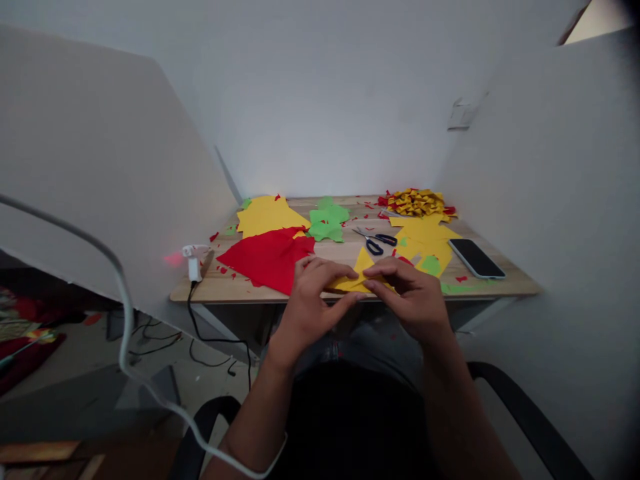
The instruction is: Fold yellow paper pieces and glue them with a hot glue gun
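A white cable (131,347) hung at eight o'clock, and the left hand (315,293) and right hand (419,297) apparently pinched a yellow sheet (364,260), six o'clock from the scissors (369,237), where uneven pulling could crease it.

From my end I see a phone (477,259), its screen dark, lying at the right end of the table (517,287). At the table's left end I make out a small white device (195,269), its black cable (193,310) dropping past the edge. A pale wall (340,100) stands behind the table; a white cord (123,310) curves down to its left.
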Demonstrator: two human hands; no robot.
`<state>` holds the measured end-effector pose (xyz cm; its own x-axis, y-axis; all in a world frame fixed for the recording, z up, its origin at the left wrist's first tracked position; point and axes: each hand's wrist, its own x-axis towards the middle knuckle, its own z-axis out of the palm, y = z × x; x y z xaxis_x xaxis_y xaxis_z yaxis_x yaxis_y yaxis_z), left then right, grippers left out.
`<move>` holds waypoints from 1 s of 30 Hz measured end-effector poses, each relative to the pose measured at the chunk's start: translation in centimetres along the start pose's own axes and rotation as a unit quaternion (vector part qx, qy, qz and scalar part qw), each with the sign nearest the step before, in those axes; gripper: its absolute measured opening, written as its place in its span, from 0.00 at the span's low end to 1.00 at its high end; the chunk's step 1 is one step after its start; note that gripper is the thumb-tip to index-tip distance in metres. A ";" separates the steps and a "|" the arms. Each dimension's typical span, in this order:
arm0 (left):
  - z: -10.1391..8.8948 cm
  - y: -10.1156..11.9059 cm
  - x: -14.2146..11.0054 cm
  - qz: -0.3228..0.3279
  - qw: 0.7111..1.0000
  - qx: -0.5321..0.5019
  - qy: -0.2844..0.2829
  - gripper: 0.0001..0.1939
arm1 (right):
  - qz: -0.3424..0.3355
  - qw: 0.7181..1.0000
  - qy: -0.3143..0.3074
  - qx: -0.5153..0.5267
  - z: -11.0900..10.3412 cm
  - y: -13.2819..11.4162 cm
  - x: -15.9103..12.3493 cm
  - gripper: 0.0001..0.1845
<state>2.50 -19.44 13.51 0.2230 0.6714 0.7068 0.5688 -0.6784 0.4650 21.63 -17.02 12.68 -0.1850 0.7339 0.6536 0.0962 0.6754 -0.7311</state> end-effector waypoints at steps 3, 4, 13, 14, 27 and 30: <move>-0.2 0.6 -0.1 -0.013 1.000 0.002 0.022 0.08 | -0.036 0.999 -0.022 -0.006 0.4 -0.4 0.0 0.07; -0.3 0.8 -0.1 -0.023 0.999 0.003 0.032 0.07 | -0.048 0.999 -0.023 -0.007 0.5 -0.5 0.0 0.07; 0.0 1.5 0.3 -0.061 0.992 -0.007 0.108 0.08 | -0.109 0.992 0.018 -0.065 0.9 -0.4 0.1 0.09; 0.1 1.6 0.4 -0.067 0.991 -0.002 0.112 0.09 | -0.117 0.990 0.023 -0.074 0.9 -0.3 0.1 0.10; -0.3 1.4 0.3 -0.073 0.992 0.047 0.089 0.04 | -0.137 0.989 -0.010 -0.057 1.1 -0.9 0.7 0.10; -0.2 1.5 0.2 -0.064 0.995 0.026 0.066 0.06 | -0.131 0.990 0.010 -0.042 1.0 -0.7 0.4 0.12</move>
<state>3.20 -20.36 14.49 0.0430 0.7039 0.7090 0.6267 -0.5716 0.5296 20.47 -17.27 13.30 -0.1953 0.5341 0.8225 0.1292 0.8454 -0.5183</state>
